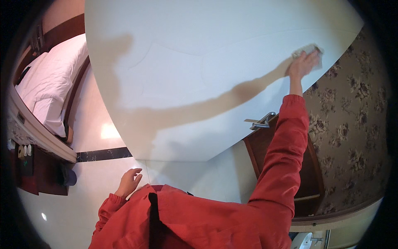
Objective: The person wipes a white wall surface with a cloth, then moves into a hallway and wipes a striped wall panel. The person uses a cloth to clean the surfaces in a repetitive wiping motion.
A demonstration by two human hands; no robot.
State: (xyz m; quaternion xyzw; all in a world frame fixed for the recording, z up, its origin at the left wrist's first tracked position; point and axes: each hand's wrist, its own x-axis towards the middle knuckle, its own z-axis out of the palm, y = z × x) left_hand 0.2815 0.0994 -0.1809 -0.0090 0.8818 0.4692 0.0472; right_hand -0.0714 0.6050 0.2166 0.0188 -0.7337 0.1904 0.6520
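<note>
My right hand (299,68) is raised at the end of an outstretched, red-sleeved arm. It presses a pale cloth (308,48) flat against a white door (186,74), close to the door's right edge; hand and cloth are slightly blurred. Below the cloth, a metal lever handle (262,121) juts from the same edge of the door. My left hand (128,182) hangs low by my body over the pale tiled floor (102,183), holding nothing, its thumb apart from the curled fingers. The arm's shadow stretches across the door.
Through the opening on the left stands a bed with white bedding (59,77), beyond a dark floor strip (104,154). A dark wooden cabinet (51,179) and a bin (71,177) are at lower left. Floral wallpaper (339,130) lines the right; a washbasin (303,241) shows at bottom right.
</note>
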